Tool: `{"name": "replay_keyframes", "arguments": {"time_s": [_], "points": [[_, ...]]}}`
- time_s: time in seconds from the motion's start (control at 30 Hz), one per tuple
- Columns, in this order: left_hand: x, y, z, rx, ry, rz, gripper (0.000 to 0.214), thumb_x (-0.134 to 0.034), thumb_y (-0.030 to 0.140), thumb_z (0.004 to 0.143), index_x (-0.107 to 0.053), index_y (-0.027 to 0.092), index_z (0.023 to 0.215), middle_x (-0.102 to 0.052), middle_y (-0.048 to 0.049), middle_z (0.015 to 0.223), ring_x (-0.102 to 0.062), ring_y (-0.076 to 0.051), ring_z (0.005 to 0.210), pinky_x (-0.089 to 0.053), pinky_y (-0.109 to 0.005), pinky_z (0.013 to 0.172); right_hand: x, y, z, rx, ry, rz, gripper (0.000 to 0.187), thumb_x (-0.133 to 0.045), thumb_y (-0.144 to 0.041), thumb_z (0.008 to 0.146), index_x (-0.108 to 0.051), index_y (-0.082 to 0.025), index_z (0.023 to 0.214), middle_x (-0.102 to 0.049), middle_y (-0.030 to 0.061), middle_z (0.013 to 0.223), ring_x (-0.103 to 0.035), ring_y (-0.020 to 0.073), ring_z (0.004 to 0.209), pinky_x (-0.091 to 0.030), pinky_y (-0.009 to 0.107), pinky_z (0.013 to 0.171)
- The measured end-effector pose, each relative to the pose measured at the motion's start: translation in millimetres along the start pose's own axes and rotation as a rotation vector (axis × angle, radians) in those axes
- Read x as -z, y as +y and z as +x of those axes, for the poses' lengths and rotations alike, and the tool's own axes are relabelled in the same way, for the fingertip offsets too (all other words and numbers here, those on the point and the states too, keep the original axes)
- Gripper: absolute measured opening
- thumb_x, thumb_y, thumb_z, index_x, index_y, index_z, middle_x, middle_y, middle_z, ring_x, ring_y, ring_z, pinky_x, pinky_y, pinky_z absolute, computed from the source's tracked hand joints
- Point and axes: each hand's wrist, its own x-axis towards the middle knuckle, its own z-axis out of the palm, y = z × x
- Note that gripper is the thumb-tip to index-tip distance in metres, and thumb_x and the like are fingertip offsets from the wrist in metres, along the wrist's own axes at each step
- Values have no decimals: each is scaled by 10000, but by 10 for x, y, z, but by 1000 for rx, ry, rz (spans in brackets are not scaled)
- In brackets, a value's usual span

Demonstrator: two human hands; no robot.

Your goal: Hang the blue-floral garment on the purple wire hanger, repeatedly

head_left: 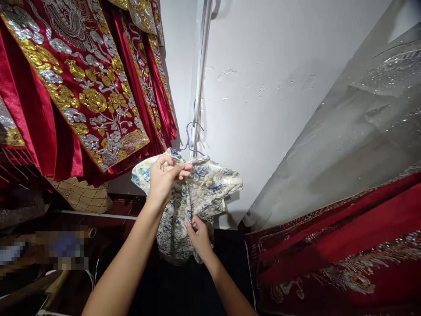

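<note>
A short-sleeved patterned shirt (210,182), cream with blue, green and yellow motifs, hangs on a thin purple hanger (188,145) in front of me. At its neckline is my left hand (166,175), thumb and some fingers pinched together near the top of the front edge, index finger bent and raised. Part of the collar is hidden behind this hand. Lower on the shirt, my right hand (199,235) pinches the front strip (189,204) between thumb and fingers.
Red garments with gold and silver embroidery (94,101) hang at the left. A white wall (250,109) with a metal rail (200,57) stands behind. To the right are a sheer grey covering (329,145) and a red beaded garment (312,259). Lower left is partly blurred.
</note>
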Motion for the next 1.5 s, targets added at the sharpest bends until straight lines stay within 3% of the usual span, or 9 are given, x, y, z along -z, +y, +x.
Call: {"name": "replay_keyframes", "arguments": {"time_s": [0.27,0.37,0.47,0.67,0.83,1.0,1.23,1.33,1.5], "points": [[156,115,55,-40,-89,125,323,-779,220,741,-467,191,818,-774,-76,807,-706,-140,578,-487,-191,542,449,-465,267,19,-300,26,277,-672,-434,799,-560,-199,705,-507,-31,611,-432,129,557,-323,249,533],[196,57,27,-16,-218,184,254,-737,221,783,-494,184,848,-760,-59,801,-712,-145,636,-518,-225,624,765,-1027,515,129,-277,112,306,-588,-477,900,-647,-193,998,-639,26,809,-516,155,644,-395,274,574],[180,4,-24,-33,-294,209,219,-698,229,821,-483,187,836,-739,-38,786,-676,-125,606,-515,-238,638,1018,-1606,807,300,-186,138,467,-542,-401,951,-485,-263,1394,-667,16,920,-552,156,698,-432,291,643],[189,-22,-97,-144,-211,239,213,-668,207,840,-455,201,842,-714,-18,780,-570,-80,526,-461,-202,546,1171,-2129,1104,423,-419,-133,156,-546,-327,949,-639,-222,1019,-646,-8,832,-524,135,671,-382,273,636],[241,-251,-8,-38,-147,178,334,-695,234,776,-392,231,916,-690,28,681,-511,-82,416,-416,-203,459,970,-2144,1052,600,-252,-152,106,-496,-244,966,-554,-206,886,-557,-25,748,-498,134,675,-362,272,645],[308,-649,84,10,-111,199,436,-678,239,746,-345,251,1027,-691,44,668,-458,-82,357,-374,-198,414,854,-2057,1083,575,-48,42,76,-512,-261,967,-542,-213,917,-556,-6,804,-529,147,720,-394,277,652],[855,-1159,-303,239,-195,455,707,-652,265,782,-327,210,1406,-694,8,713,-601,-157,494,-496,-285,573,1540,-1830,1061,428,295,657,96,-619,-282,879,-584,-200,844,-480,-17,740,-480,121,664,-416,247,638],[913,-1121,-373,102,-150,524,785,-700,327,805,-311,229,1481,-684,-45,913,-660,-192,778,-512,-327,770,1793,-1633,908,271,259,899,121,-615,-250,816,-546,-191,735,-420,-20,718,-470,119,659,-452,249,662],[709,-910,37,-211,240,623,1046,-828,412,704,-202,258,1526,-387,-185,1453,-462,-312,1282,-393,-425,1053,1846,-1443,662,123,315,1075,153,-541,-269,824,-489,-221,689,-502,16,771,-576,195,809,-530,382,832]]}}
